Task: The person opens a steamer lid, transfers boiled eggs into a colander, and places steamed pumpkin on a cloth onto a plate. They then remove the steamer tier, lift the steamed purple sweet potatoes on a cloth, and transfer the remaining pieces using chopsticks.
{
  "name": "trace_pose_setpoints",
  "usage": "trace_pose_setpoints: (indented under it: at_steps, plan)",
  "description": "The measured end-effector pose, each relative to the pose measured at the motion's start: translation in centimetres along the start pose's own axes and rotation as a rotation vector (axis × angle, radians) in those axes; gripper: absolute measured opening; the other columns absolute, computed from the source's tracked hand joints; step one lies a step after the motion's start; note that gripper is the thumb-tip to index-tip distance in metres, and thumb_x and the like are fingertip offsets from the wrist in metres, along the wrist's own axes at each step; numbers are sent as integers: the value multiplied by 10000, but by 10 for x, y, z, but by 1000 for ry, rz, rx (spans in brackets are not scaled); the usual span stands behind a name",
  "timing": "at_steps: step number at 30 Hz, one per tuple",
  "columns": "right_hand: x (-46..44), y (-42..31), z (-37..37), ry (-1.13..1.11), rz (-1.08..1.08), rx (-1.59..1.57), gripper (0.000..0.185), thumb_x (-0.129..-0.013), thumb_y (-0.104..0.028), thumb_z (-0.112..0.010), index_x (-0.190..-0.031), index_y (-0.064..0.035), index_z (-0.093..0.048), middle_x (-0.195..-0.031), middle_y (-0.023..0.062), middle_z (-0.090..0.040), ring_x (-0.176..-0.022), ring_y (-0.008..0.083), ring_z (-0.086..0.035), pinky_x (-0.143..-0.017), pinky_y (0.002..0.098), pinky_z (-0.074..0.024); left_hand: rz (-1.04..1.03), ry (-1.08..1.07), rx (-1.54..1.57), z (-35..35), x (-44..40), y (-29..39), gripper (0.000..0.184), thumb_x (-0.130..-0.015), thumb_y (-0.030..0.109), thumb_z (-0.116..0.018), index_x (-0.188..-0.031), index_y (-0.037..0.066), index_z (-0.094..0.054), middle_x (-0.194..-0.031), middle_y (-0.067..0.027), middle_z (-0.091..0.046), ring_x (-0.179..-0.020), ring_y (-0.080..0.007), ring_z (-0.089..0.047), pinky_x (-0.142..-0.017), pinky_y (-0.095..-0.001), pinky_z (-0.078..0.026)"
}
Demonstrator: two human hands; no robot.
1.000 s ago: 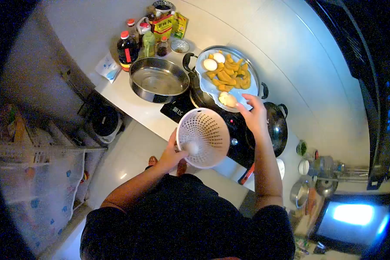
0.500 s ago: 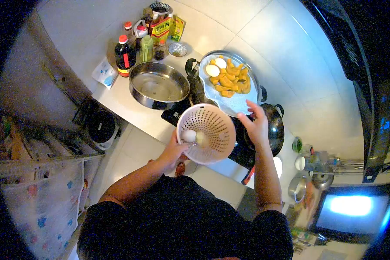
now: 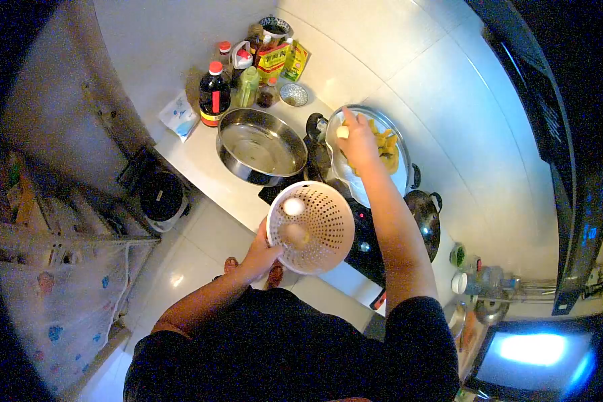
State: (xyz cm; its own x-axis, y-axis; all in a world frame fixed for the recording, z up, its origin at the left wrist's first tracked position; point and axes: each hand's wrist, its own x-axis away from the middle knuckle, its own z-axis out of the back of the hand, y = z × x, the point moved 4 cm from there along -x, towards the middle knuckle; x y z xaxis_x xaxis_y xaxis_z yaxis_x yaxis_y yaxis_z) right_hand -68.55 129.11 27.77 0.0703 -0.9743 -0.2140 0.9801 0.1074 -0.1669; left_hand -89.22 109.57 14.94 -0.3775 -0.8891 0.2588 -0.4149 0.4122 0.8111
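My left hand [image 3: 261,256] grips the rim of a pale perforated plastic basket [image 3: 338,224], tilted in front of me. Inside it are a white egg [image 3: 293,206] and a second, blurred roundish pale thing [image 3: 295,234], perhaps another egg. My right hand [image 3: 360,142] is over the lined steamer [image 3: 398,181] on the stove, its fingers closed around a pale egg [image 3: 342,132]. Orange pumpkin pieces [image 3: 387,147] lie beside and partly under this hand. The other egg on the liner is hidden behind my fingers.
A wide steel pan [image 3: 261,144] stands on the counter at the left. Behind it are a soy sauce bottle [image 3: 215,94], other condiments and a small bowl [image 3: 293,94]. A dark wok [image 3: 423,224] sits right of the steamer, below the range hood [image 3: 549,127].
My right hand has moved from the steamer's near edge onto the eggs and taken hold of one. The pale things in the basket have shifted. The view has swung slightly.
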Motion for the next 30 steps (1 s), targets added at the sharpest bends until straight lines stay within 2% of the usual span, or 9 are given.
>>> trace_pose_setpoints:
  at_steps: [3,6,9,12,15,18,24,27,30]
  plan:
    - [-3,5,-6,-13,44,43,686,-611,-85,-693,-1228,-95,-393,-1087,204,-459,-987,336,-490,-836,393,-429,33,9,-11,1,-1,7,748,-637,-90,-453,-1318,70,-188,-1221,-132,-398,-1152,-221,-395,-959,-352,-354]
    - [11,21,12,3,-126,-446,704,-608,-79,-699,-1238,-103,-388,-1119,185,-456,-964,309,-498,-839,365,-426,-30,-35,-41,6,-8,3,743,-640,-80,-449,-1318,73,-186,-1215,-136,-399,-1140,-228,-404,-933,-346,-381]
    - [63,-29,69,-104,48,-520,662,-651,-78,-688,-1241,-87,-389,-1157,160,-458,-979,250,-497,-834,327,-418,-2,-32,-25,-2,-13,17,742,-635,-77,-443,-1314,75,-185,-1210,-138,-398,-1123,-238,-416,-913,-343,-402]
    - [74,9,76,171,-159,-798,530,-713,-121,-657,-1195,-57,-447,-1126,153,-505,-973,211,-512,-824,307,-415,80,-47,-3,-4,-17,26,737,-633,-78,-443,-1308,77,-190,-1210,-137,-396,-1113,-242,-422,-918,-348,-397]
    - [51,65,56,204,-217,-602,401,-760,-156,-623,-1123,-26,-511,-1033,146,-561,-940,187,-534,-820,284,-416,46,-27,-110,8,-23,5,729,-642,-80,-450,-1304,81,-192,-1213,-134,-395,-1119,-239,-416,-932,-353,-384]
    - [16,74,37,109,-281,-540,336,-756,-127,-607,-1072,-30,-549,-991,146,-584,-885,244,-563,-823,307,-426,85,6,-55,15,-25,-7,727,-655,-82,-458,-1308,86,-187,-1220,-129,-392,-1132,-233,-405,-939,-353,-376]
    - [-48,68,4,4,170,-183,352,-675,-42,-569,-1023,-92,-588,-1080,124,-553,-1037,318,-471,-907,385,-369,85,-7,8,10,-16,6,747,-678,-73,-479,-1331,93,-154,-1247,-125,-372,-1160,-229,-380,-961,-355,-346]
    - [-60,63,3,-117,279,-28,423,-641,40,-546,-1034,-112,-591,-1155,136,-497,-1053,301,-457,-913,350,-369,75,-18,44,9,-13,12,758,-683,-67,-488,-1336,94,-139,-1253,-128,-365,-1165,-227,-374,-968,-358,-334]
    - [-65,81,-19,-183,349,273,390,-627,47,-545,-978,-110,-610,-1124,135,-512,-1048,311,-451,-914,352,-363,83,-13,36,9,-12,17,761,-681,-66,-488,-1336,93,-134,-1255,-133,-357,-1169,-229,-368,-970,-361,-329]
